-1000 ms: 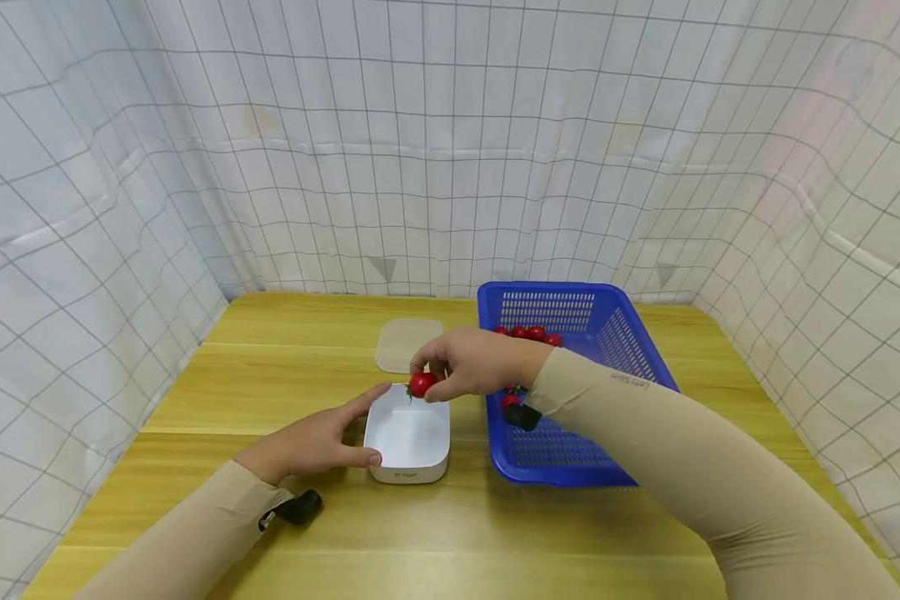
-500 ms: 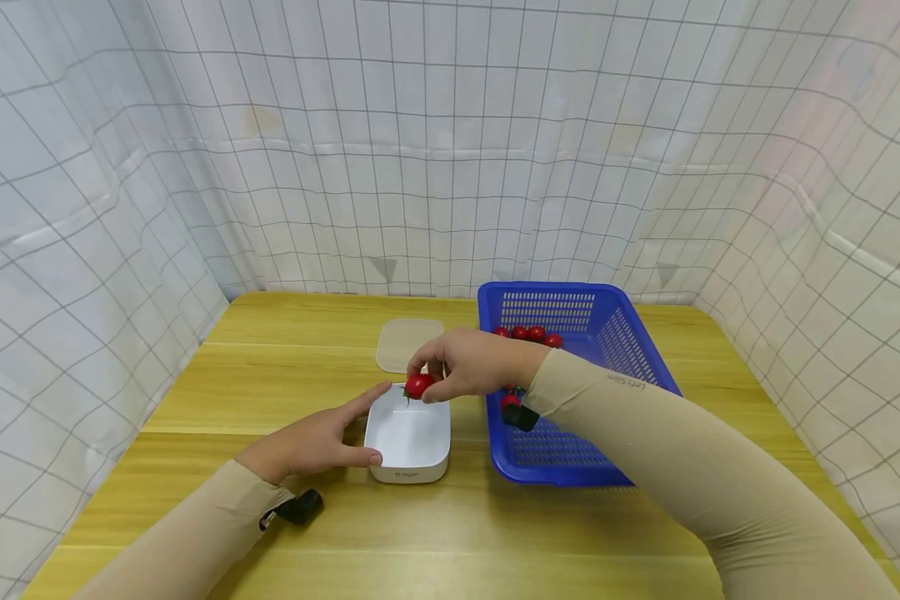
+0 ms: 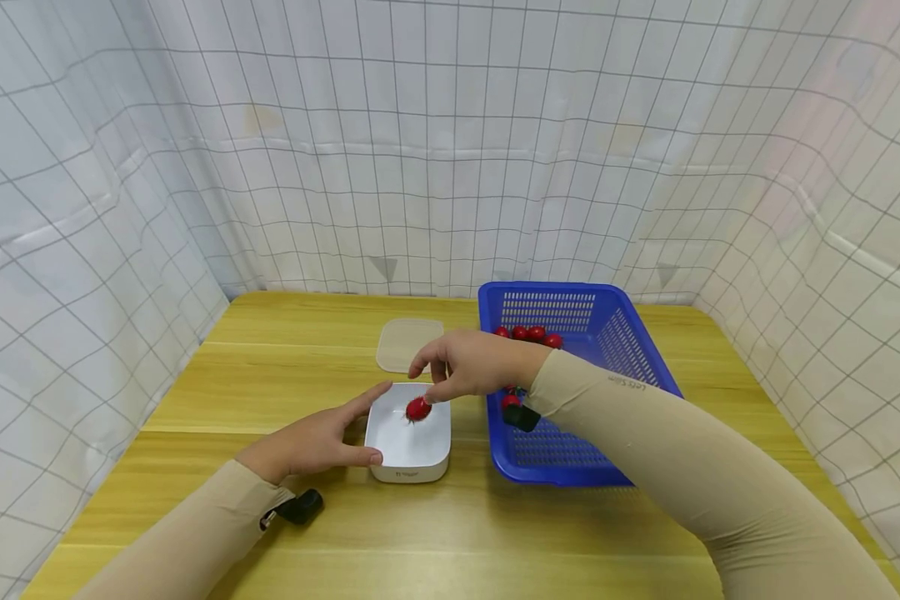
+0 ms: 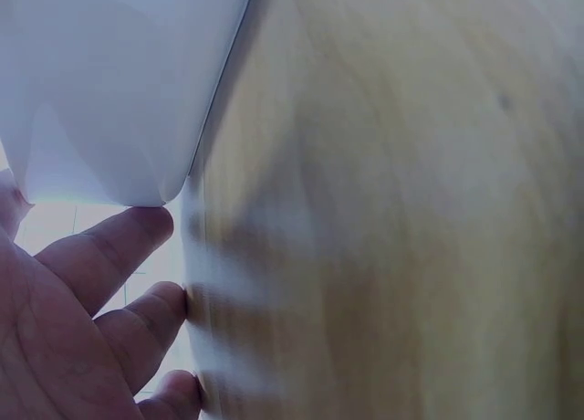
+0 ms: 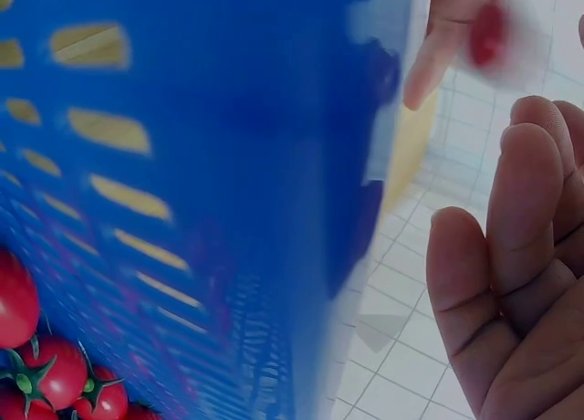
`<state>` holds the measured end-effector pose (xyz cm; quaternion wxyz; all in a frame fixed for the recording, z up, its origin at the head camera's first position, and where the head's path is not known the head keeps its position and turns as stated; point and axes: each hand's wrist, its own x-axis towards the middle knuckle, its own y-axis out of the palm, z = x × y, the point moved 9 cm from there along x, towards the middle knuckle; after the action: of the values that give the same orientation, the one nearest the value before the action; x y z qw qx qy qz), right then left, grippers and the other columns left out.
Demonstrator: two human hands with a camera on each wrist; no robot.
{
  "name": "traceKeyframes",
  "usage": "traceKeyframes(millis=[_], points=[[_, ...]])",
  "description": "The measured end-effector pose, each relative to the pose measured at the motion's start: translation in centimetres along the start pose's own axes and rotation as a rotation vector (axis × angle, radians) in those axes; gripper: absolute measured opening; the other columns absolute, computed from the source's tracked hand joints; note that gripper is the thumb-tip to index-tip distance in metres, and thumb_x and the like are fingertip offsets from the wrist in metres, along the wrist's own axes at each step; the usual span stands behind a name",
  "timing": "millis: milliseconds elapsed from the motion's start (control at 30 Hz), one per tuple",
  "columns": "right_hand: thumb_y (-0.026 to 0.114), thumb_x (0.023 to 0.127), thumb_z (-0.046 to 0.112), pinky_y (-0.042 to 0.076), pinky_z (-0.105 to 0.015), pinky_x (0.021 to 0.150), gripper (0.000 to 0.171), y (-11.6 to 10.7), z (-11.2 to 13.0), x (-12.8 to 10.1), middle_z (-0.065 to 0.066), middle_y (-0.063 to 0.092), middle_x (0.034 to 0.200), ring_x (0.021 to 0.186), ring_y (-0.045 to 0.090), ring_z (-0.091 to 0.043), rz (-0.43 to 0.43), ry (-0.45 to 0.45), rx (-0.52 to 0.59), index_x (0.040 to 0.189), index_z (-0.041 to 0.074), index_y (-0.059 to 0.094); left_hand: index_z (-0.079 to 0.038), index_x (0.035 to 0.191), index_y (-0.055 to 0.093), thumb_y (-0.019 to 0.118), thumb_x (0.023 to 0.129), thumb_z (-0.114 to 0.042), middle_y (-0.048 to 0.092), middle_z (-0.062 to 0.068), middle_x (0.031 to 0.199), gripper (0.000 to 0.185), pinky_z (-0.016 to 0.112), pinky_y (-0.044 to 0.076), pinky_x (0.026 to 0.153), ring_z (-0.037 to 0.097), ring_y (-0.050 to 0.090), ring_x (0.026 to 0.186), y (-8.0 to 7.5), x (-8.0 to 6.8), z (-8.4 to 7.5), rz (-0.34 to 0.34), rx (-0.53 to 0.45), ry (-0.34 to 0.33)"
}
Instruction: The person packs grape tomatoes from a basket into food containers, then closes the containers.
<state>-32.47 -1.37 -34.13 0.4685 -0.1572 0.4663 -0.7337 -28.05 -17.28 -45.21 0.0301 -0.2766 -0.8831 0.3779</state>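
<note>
A red cherry tomato (image 3: 418, 408) is inside the white rectangular container (image 3: 412, 471), just under my right hand (image 3: 427, 383), whose fingers are spread and hold nothing. The right wrist view shows that tomato (image 5: 488, 32) as a red blur beyond my straight fingers (image 5: 511, 256). My left hand (image 3: 360, 425) rests against the container's left side, with the index finger along the rim and the thumb at the front corner. In the left wrist view, relaxed fingers (image 4: 100, 256) lie beside the white container (image 4: 109, 82).
A blue perforated basket (image 3: 630, 333) stands right of the container with several cherry tomatoes (image 3: 528, 332) at its far end, seen also in the right wrist view (image 5: 55, 374). A translucent lid (image 3: 407, 342) lies behind the container on the wooden table (image 3: 270, 358). Grid-patterned cloth walls enclose the table.
My right hand pinched the tomato above the container's far rim; now its fingers have spread and the tomato has dropped into the container. The left hand has not moved.
</note>
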Motion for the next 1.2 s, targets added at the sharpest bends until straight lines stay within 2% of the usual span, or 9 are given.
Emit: traceKeyframes(millis=[133, 433, 633, 800, 933, 1033, 1200], points=[[0.076, 0.098, 0.024, 0.053, -0.023, 0.067, 0.041, 0.0, -0.2, 0.0, 0.005, 0.069, 0.089, 0.082, 0.061, -0.012, -0.003, 0.002, -0.001, 0.137, 0.013, 0.069, -0.021, 0.171, 0.015, 0.078, 0.094, -0.047, 0.044, 0.019, 0.163, 0.104, 0.062, 0.04, 0.117, 0.039, 0.048, 0.146, 0.0, -0.1, 0.0, -0.002, -0.006, -0.001], [0.077, 0.097, 0.029, 0.054, -0.026, 0.07, 0.041, -1.0, -0.9, -0.8, 0.006, 0.07, 0.091, 0.083, 0.062, -0.012, -0.056, 0.029, 0.016, 0.136, 0.019, 0.069, -0.022, 0.171, 0.014, 0.079, 0.094, -0.045, 0.042, 0.02, 0.164, 0.104, 0.063, 0.04, 0.117, 0.039, 0.047, 0.147, 0.1, 0.0, -0.1, 0.004, -0.039, 0.0], [0.077, 0.097, 0.028, 0.053, -0.026, 0.066, 0.041, -2.2, -1.8, -2.0, 0.005, 0.069, 0.09, 0.076, 0.061, -0.013, -0.107, 0.035, 0.069, 0.136, 0.018, 0.069, -0.022, 0.171, 0.014, 0.079, 0.093, -0.046, 0.043, 0.021, 0.163, 0.104, 0.064, 0.039, 0.118, 0.04, 0.046, 0.147, 0.1, 0.0, 0.0, 0.002, -0.041, -0.007], [0.076, 0.097, 0.029, 0.054, -0.028, 0.067, 0.042, -3.3, -3.1, -3.1, 0.004, 0.069, 0.092, 0.074, 0.061, -0.013, -0.159, 0.063, 0.081, 0.137, 0.019, 0.068, -0.022, 0.171, 0.014, 0.08, 0.092, -0.046, 0.044, 0.02, 0.162, 0.105, 0.063, 0.04, 0.117, 0.039, 0.047, 0.146, 0.1, 0.0, 0.0, -0.002, -0.041, -0.009], [0.076, 0.098, 0.028, 0.056, -0.029, 0.076, 0.045, -4.2, -4.5, -4.1, 0.002, 0.072, 0.094, 0.081, 0.064, -0.013, -0.2, 0.085, 0.091, 0.14, 0.016, 0.067, -0.022, 0.171, 0.014, 0.08, 0.092, -0.047, 0.045, 0.019, 0.162, 0.106, 0.061, 0.04, 0.117, 0.038, 0.049, 0.145, 0.1, 0.0, 0.0, -0.007, -0.033, -0.004], [0.076, 0.097, 0.027, 0.056, -0.03, 0.079, 0.046, -4.7, -5.7, -4.7, 0.002, 0.072, 0.095, 0.083, 0.064, -0.013, -0.231, 0.105, 0.091, 0.14, 0.014, 0.066, -0.022, 0.171, 0.015, 0.081, 0.091, -0.047, 0.045, 0.019, 0.163, 0.106, 0.061, 0.04, 0.117, 0.037, 0.05, 0.144, 0.1, 0.0, 0.0, -0.008, -0.032, 0.0], [0.076, 0.097, 0.025, 0.054, -0.031, 0.075, 0.047, -5.3, -7.7, -5.6, 0.001, 0.07, 0.093, 0.078, 0.062, -0.013, -0.27, 0.128, 0.084, 0.14, 0.01, 0.066, -0.021, 0.171, 0.014, 0.081, 0.092, -0.045, 0.043, 0.017, 0.164, 0.106, 0.061, 0.04, 0.118, 0.037, 0.049, 0.145, 0.2, 0.1, 0.0, -0.01, -0.036, 0.007]])
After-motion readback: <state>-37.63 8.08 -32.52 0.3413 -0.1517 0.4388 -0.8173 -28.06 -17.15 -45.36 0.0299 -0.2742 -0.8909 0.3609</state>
